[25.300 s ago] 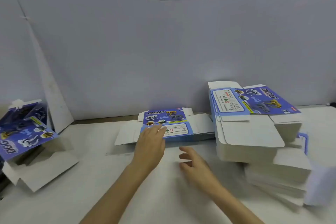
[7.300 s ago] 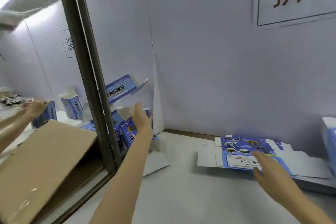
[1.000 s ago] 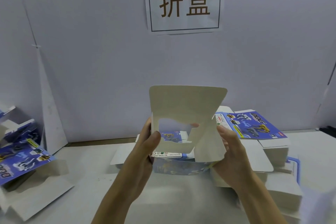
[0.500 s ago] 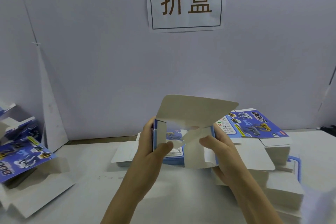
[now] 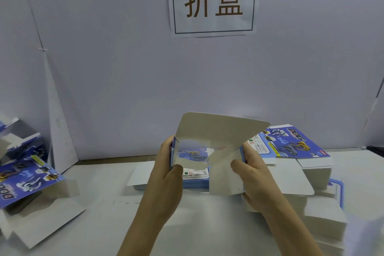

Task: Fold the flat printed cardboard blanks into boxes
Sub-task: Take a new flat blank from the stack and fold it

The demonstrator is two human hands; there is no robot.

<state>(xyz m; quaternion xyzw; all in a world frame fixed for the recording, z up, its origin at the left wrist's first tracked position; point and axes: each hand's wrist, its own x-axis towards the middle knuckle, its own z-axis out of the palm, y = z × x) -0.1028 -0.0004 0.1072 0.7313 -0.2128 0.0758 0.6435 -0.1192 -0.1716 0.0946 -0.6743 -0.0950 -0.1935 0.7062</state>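
Observation:
I hold a half-formed blue printed box [image 5: 218,131] in the air over the table, its open end facing me. My left hand [image 5: 168,174] grips its left wall, thumb on the near edge. My right hand [image 5: 252,181] grips the right wall, thumb against a white side flap [image 5: 225,176] that hangs down. The large white top flap tilts up and away. A flat blank [image 5: 145,174] lies on the table behind the box. A tall stack of flat blanks [image 5: 295,151] stands at the right.
Folded blue boxes [image 5: 25,174] lie in a heap at the left edge. A white partition wall [image 5: 124,79] with a paper sign [image 5: 213,0] closes off the back. White tabletop [image 5: 99,220] shows in front of me.
The box has gone from a flattened sleeve to an opened rectangular shape. The top flap has tilted back and the side flap has swung inward under my right thumb.

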